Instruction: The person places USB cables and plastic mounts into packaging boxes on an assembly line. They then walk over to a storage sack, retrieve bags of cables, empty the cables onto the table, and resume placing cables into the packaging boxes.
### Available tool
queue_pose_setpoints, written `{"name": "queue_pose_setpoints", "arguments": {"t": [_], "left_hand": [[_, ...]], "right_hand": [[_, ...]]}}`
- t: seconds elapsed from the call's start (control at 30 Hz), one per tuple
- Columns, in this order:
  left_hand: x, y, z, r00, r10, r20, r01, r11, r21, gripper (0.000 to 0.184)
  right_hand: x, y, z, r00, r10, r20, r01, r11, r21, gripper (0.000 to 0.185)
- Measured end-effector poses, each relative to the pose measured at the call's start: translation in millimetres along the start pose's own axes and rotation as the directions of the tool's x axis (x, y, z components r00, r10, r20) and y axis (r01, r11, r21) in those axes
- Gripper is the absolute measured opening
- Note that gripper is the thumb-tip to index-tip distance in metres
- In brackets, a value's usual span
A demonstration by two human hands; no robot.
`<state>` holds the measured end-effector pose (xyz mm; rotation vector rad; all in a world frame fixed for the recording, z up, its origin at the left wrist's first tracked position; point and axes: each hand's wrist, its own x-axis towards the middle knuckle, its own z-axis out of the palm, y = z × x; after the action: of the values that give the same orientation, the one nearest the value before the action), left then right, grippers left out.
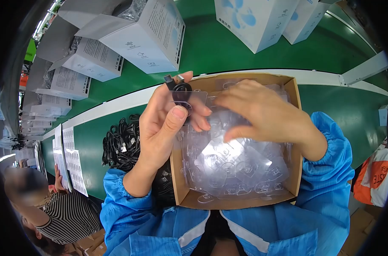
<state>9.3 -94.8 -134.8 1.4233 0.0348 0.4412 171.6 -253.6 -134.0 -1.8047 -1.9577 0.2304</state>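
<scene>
A small coiled black cable (182, 91) with metal-tipped connectors is held upright by the left hand (160, 117); its fingers are closed around the cable, and a clear plastic piece (199, 97) is pinched with it under the thumb. The right hand (262, 111) is held over an open brown cardboard carton (294, 96); its fingers are parted and loosely curved, blurred, and whether anything is gripped cannot be told. The carton is filled with flat clear plastic pieces (228, 158), in which rounded cut-outs can be seen. A tangled heap of black cables (122, 143) is gathered on the green surface (93, 134), just beside the carton.

Beyond the carton, an open white box (157, 42) is printed with small icons and fine text; bubble wrap (132, 10) is seen inside. A row of similar boxes is lined up to its left. On another white box (258, 25), a blue fan-blade picture and "桌面风扇" are printed. "ASTE" is read, inverted, on an orange-and-white bag (373, 175) at the right. Printed white sheets (76, 164) are touched by a person (70, 213) in stripes.
</scene>
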Motion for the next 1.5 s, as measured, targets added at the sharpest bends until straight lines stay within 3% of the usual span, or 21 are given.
{"name": "queue_pose_setpoints", "arguments": {"t": [0.17,0.23,0.27,0.33,0.4,0.43,0.53,0.57,0.67,0.7,0.8,0.97,1.07,1.23,1.5], "left_hand": [[-3.0,-1.9,-12.6,0.997,-0.003,0.083,0.009,0.997,-0.075,0.052],[-5.8,-3.7,-13.1,0.995,-0.006,0.097,0.013,0.998,-0.068,0.052],[-8.8,-6.0,-10.4,0.996,-0.014,0.093,0.014,1.0,0.0,0.055],[-10.1,-3.7,-10.8,0.996,-0.021,0.086,0.015,0.997,0.071,0.059],[-7.8,2.6,-13.3,0.949,-0.046,0.312,-0.103,0.89,0.444,0.054],[-7.7,1.9,-14.8,0.949,-0.043,0.312,-0.106,0.889,0.445,0.054],[-7.6,1.6,-20.7,0.905,0.031,0.425,-0.275,0.805,0.526,0.053],[-8.1,3.4,-22.4,0.907,0.034,0.419,-0.278,0.797,0.536,0.053],[-10.8,9.1,-22.5,0.921,-0.062,0.385,-0.143,0.865,0.482,0.055],[-11.3,10.7,-22.0,0.924,-0.057,0.378,-0.149,0.857,0.493,0.055],[-13.3,14.2,-21.3,0.947,-0.017,0.322,-0.14,0.877,0.459,0.053],[-17.6,15.3,-28.6,0.964,-0.039,0.261,-0.088,0.885,0.456,0.049],[-18.3,11.0,-34.5,0.909,-0.041,0.415,-0.214,0.809,0.547,0.046],[-21.1,9.5,-38.3,0.903,0.016,0.429,-0.278,0.784,0.556,0.043],[-22.5,12.3,-45.7,0.876,0.007,0.482,-0.329,0.74,0.587,0.035]], "right_hand": [[3.9,-17.8,-2.0,0.989,-0.084,0.126,0.088,0.996,-0.032,0.06],[7.0,-19.5,-2.5,0.981,0.003,0.196,-0.013,0.999,0.051,0.06],[8.0,-19.2,-2.1,0.97,0.048,0.237,-0.07,0.994,0.087,0.059],[7.2,-15.6,0.1,0.977,0.011,0.213,-0.036,0.993,0.114,0.056],[8.2,-14.1,2.3,0.986,-0.036,0.163,0.01,0.987,0.16,0.049],[8.5,-14.0,1.8,0.986,-0.037,0.161,0.012,0.987,0.158,0.049],[18.3,-18.7,-7.0,0.934,0.172,0.313,-0.251,0.94,0.232,0.048],[20.7,-18.6,-5.9,0.938,0.159,0.309,-0.237,0.944,0.232,0.048],[19.7,-18.7,-0.3,0.986,0.104,0.132,-0.138,0.948,0.285,0.038],[21.6,-20.7,-0.1,0.988,0.088,0.127,-0.121,0.951,0.283,0.038],[28.1,-26.9,0.8,0.977,0.157,-0.143,-0.096,0.927,0.361,0.03],[33.1,-21.7,7.9,0.969,0.076,-0.233,-0.019,0.971,0.239,0.029],[32.5,-24.6,5.2,0.999,0.018,0.035,-0.024,0.981,0.192,0.029],[37.7,-27.7,7.9,0.999,-0.026,-0.026,0.032,0.961,0.276,0.03],[42.0,-30.7,13.9,0.995,0.033,0.092,-0.057,0.959,0.277,0.034]]}}
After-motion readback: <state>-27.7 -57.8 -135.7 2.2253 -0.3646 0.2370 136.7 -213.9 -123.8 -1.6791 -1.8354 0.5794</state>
